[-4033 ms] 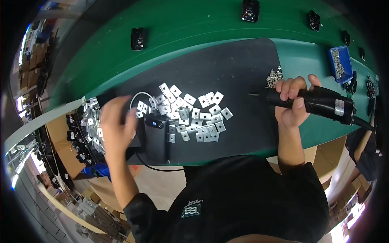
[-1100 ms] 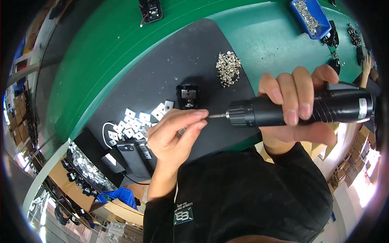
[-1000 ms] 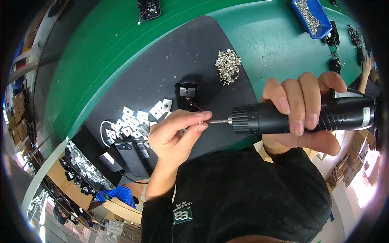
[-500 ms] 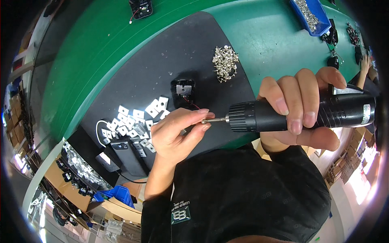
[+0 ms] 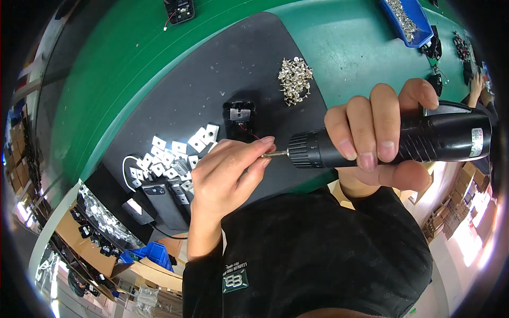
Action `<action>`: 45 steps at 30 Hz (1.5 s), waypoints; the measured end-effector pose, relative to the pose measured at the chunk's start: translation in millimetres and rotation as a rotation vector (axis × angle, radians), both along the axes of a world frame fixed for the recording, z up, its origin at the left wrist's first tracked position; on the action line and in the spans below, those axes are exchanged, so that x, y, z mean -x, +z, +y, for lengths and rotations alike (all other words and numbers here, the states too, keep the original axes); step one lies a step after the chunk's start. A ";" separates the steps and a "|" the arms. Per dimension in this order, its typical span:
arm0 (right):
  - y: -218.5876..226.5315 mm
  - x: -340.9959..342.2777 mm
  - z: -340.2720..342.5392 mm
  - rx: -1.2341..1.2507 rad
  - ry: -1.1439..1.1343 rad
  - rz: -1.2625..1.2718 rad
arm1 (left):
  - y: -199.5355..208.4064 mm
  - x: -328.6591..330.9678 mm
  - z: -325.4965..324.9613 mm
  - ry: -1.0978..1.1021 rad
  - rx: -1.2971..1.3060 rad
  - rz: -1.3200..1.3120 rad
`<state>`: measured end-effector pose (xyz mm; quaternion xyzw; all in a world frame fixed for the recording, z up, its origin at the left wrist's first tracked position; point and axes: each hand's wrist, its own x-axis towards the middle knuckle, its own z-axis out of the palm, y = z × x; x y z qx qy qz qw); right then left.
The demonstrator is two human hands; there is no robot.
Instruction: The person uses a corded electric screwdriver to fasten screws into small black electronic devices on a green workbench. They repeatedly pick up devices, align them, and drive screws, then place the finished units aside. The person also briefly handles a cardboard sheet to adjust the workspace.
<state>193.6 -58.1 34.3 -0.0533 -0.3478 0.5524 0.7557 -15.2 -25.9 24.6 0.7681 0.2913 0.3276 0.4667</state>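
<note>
Blue tray [image 5: 422,33] of silver screws [image 5: 401,19] beyond the power screwdriver [image 5: 444,139]

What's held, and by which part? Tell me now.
Right hand: electric screwdriver, by its body. Left hand: at the screwdriver's bit; whether gripping anything, I cannot tell.

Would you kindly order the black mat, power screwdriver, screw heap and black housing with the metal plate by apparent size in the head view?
1. Black mat
2. Power screwdriver; nearness may enlarge it
3. Screw heap and black housing: too alike to rank
</note>
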 end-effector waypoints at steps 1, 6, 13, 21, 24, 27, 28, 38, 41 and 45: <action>-0.2 0.8 0.4 -0.002 -0.002 -0.003 | 1.3 0.6 0.6 -0.010 -0.033 0.031; -4.4 -2.6 4.8 -0.006 0.015 -0.052 | 6.9 2.8 5.2 -0.040 -0.099 0.117; -2.6 5.0 -0.3 0.109 -0.193 -0.180 | 10.0 24.0 43.5 -0.019 -0.288 0.454; -0.4 12.3 -5.6 0.236 -0.324 -0.273 | -6.5 9.2 41.9 -0.107 -0.190 0.562; -4.7 13.2 -5.3 0.221 -0.337 -0.284 | -7.8 4.9 38.3 -0.082 -0.186 0.584; -5.5 15.0 -3.1 0.211 -0.343 -0.292 | -8.1 0.2 35.9 -0.062 -0.182 0.564; -6.3 15.6 -2.9 0.210 -0.348 -0.292 | -8.2 -1.6 35.5 -0.055 -0.184 0.554; -14.8 18.0 2.9 0.194 -0.357 -0.346 | -9.6 -5.0 35.3 -0.045 -0.163 0.551; -17.1 19.9 6.3 0.146 -0.333 -0.344 | -9.2 -4.8 36.5 -0.043 -0.165 0.544; -17.9 22.0 8.6 0.061 -0.318 -0.386 | -9.4 -5.3 38.8 -0.042 -0.153 0.527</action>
